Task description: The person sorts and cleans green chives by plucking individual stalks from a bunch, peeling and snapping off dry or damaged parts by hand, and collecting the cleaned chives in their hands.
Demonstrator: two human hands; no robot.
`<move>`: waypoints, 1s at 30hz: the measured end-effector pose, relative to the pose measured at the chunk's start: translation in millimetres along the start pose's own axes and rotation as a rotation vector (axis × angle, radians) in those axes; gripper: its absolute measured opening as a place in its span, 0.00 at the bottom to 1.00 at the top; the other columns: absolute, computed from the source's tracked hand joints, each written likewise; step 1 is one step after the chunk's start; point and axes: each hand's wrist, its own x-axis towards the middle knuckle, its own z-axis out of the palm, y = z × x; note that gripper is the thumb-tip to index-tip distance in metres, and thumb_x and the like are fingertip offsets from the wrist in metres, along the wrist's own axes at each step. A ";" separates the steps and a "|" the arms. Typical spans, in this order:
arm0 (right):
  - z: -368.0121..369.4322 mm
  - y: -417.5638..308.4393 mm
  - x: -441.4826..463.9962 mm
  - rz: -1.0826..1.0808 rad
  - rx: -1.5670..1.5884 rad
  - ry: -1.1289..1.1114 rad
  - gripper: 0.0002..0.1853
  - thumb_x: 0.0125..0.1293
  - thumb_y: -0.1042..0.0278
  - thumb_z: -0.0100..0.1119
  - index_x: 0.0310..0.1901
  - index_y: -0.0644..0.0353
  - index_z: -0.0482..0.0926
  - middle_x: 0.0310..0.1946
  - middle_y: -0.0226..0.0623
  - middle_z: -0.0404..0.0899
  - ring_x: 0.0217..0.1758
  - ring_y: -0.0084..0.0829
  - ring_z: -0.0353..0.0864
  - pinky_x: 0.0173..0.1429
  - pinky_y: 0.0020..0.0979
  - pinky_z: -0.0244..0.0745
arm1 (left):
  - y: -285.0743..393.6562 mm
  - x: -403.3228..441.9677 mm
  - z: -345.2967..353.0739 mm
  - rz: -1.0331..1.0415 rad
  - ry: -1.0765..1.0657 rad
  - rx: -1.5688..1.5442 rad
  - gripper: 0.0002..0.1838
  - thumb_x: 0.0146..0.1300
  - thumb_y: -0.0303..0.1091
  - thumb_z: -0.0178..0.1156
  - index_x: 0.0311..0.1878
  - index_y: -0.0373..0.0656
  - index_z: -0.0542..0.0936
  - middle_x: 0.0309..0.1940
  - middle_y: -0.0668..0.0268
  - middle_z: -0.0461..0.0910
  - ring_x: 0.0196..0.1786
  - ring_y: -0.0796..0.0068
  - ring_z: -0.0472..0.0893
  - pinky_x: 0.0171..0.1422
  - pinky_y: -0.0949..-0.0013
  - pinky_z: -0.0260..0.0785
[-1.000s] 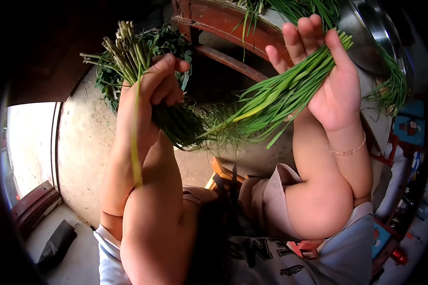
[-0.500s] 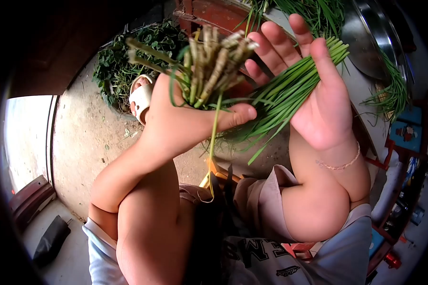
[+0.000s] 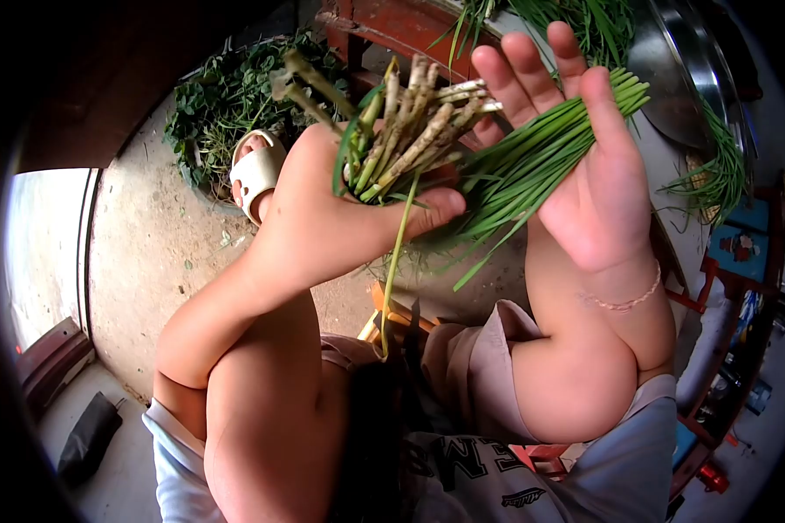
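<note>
My left hand is closed round a bunch of short stalks with brown, papery ends and some green bits. One long yellowish stem hangs down from that bunch. In my right hand lies a bundle of green chives, passing between the thumb and the raised, spread fingers. The cut pale-green ends point up and right, while the leaf tips trail toward my left thumb. Both hands are above my knees, with the two bunches close together; the spot where they meet is partly hidden.
A heap of leafy greens lies on the floor beyond my sandalled foot. More chives rest on the table at the upper right, near a metal basin. A red wooden frame stands ahead, and a cluttered shelf is at right.
The stalks in my left hand have shifted slightly right and tilted, nearer my right fingers. My right hand keeps the chives and has barely moved.
</note>
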 end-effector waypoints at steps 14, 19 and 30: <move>-7.2 3.9 -3.8 -0.012 0.083 -0.083 0.15 0.66 0.59 0.33 0.50 0.52 0.62 0.51 0.33 0.66 0.60 0.32 0.58 0.59 0.41 0.58 | -6.9 0.9 -1.9 0.063 0.013 -0.048 0.13 0.44 0.18 0.56 0.37 0.35 0.73 0.27 0.69 0.76 0.30 0.84 0.73 0.34 0.81 0.67; -17.4 -10.2 -0.7 -0.009 0.085 -0.089 0.14 0.66 0.59 0.32 0.49 0.52 0.63 0.50 0.31 0.66 0.60 0.31 0.58 0.60 0.42 0.55 | -3.6 -0.1 -6.3 0.010 0.042 -0.035 0.12 0.44 0.17 0.55 0.35 0.36 0.73 0.26 0.68 0.76 0.29 0.84 0.73 0.33 0.80 0.66; -13.5 -28.1 -5.2 -0.073 0.078 -0.100 0.16 0.66 0.60 0.26 0.49 0.53 0.63 0.52 0.32 0.63 0.62 0.32 0.54 0.64 0.46 0.47 | -12.5 3.9 -46.3 0.192 0.725 0.087 0.07 0.51 0.25 0.57 0.35 0.44 0.79 0.27 0.74 0.76 0.25 0.92 0.67 0.27 0.87 0.55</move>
